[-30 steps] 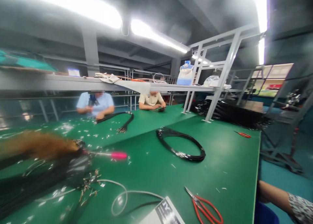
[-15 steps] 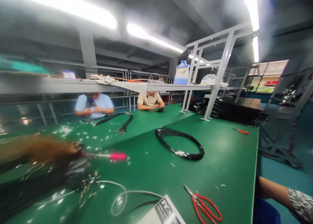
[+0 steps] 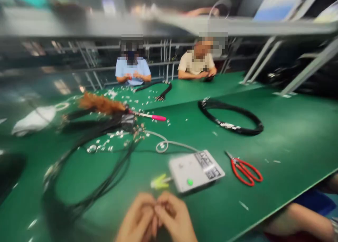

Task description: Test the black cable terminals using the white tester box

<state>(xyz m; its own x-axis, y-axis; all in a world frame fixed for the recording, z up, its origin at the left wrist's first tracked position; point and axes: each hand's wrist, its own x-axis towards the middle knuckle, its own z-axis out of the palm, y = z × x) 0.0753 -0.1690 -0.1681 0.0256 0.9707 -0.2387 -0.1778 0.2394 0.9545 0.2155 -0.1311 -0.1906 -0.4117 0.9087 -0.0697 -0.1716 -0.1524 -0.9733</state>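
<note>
My left hand (image 3: 139,215) and my right hand (image 3: 174,214) meet at the bottom middle of the head view, above the green table. Their fingers are curled and pinched together, fingertips touching; anything between them is too small or blurred to make out. Just beyond the fingers lies a yellow-green clip-like piece (image 3: 160,182), joined by a short lead to a white box (image 3: 185,173) with a green button and a printed label. To the right of the box are scissors (image 3: 245,170) with red handles.
Left of my hands lies a bundle of black cables (image 3: 84,199). A brown feather duster (image 3: 102,104) with a pink handle lies beyond it. Farther right is a coiled black cable (image 3: 232,119). Two people sit across the table under a shelf (image 3: 158,24); another person's arm (image 3: 303,217) shows at right.
The view has swung down and to the left. Both my hands, out of sight before, are now in view, along with the whole white box.
</note>
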